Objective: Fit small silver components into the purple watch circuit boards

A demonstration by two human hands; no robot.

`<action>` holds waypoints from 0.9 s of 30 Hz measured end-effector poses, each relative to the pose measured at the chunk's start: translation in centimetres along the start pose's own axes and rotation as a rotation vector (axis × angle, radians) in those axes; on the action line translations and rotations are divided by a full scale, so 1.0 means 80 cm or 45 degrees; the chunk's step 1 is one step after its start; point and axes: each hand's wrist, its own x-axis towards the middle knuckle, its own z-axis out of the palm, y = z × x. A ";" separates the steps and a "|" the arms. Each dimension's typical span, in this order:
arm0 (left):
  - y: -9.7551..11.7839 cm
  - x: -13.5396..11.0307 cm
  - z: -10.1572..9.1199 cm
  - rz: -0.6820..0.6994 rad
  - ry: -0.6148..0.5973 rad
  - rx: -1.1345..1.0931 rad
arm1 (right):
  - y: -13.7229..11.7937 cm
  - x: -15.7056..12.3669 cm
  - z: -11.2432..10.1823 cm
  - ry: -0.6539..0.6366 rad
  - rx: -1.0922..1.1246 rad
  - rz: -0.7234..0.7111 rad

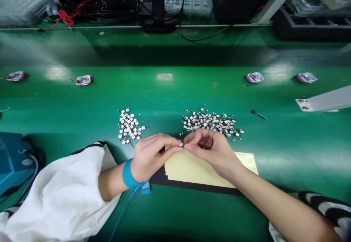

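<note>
My left hand [150, 154], with a blue wrist strap [128, 174] on it, pinches a small square white-and-black part with a short lead [181, 145] between thumb and forefinger. From the other side, the thumb and forefinger of my right hand [211, 148] meet at the same part. Thin metal tweezers [208, 132] are tucked in the curled fingers of my right hand, their tips upward. Beneath both hands lie pale yellow sheets [192, 169] on a black board [159, 178]. Similar parts lie in a left pile [128, 127] and a larger right pile [197, 119].
Several small purple-rimmed boxes [83, 80] are spaced across the green table [164, 88]. A small dark tool [258, 114] lies right of the piles. A white bracket [323, 99] juts in from the right. A monitor stand [158, 19] and cables line the back; a blue chair [13, 161] is at left.
</note>
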 end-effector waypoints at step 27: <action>-0.088 0.074 -0.121 -0.376 -0.848 0.909 | -0.020 0.003 -0.031 0.327 -1.708 -0.966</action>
